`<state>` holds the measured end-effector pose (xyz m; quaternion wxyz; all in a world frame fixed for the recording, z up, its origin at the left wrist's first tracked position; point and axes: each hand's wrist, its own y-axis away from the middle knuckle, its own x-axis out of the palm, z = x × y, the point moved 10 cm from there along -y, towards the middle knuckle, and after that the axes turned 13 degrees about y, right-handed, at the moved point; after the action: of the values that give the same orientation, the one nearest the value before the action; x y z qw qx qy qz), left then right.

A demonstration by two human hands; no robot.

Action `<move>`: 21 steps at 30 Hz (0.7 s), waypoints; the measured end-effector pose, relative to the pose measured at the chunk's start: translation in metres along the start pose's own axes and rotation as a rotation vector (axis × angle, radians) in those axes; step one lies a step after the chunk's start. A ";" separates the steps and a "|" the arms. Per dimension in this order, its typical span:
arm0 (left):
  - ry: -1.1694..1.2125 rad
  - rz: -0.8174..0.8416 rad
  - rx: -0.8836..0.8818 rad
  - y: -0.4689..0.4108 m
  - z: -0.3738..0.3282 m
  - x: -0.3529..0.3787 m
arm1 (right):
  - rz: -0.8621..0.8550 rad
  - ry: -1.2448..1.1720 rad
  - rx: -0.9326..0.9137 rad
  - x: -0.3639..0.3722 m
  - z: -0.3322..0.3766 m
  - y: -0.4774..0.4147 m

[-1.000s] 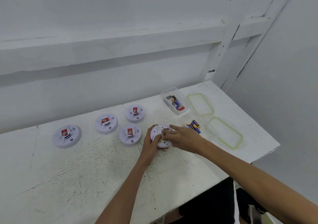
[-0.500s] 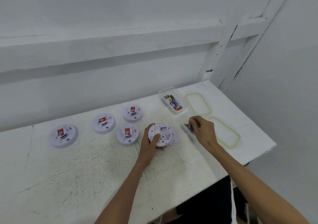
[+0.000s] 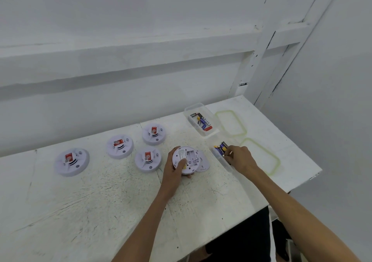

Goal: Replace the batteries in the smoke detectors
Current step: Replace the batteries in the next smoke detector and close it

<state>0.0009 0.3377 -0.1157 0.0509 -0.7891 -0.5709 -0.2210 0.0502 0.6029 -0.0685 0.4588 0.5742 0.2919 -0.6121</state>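
The left hand (image 3: 173, 172) grips the opened detector (image 3: 186, 161); the right hand (image 3: 240, 159) curls over boxed batteries (image 3: 220, 148) beside it, grasp unclear.

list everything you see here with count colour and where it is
table: 1, white, under everything
smoke detectors: 4, white with red stickers, face up, table's left
open smoke detector: 1, white, back up, held at centre
cover: 1, white, flat beside it, right
containers: 2, clear, one far, one near, right side
batteries: several, blue, black, yellow, in both containers
lids: 2, clear, green rims, far right
left hand: 1, grips open smoke detector
right hand: 1, fingers in near container; grip unclear
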 end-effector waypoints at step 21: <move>-0.056 -0.043 0.043 -0.026 -0.016 0.007 | 0.007 0.160 -0.022 0.001 0.006 -0.002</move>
<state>-0.0261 0.3477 -0.1025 0.0473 -0.7812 -0.5936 -0.1875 0.0457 0.5985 -0.0691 0.4425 0.6171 0.3325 -0.5594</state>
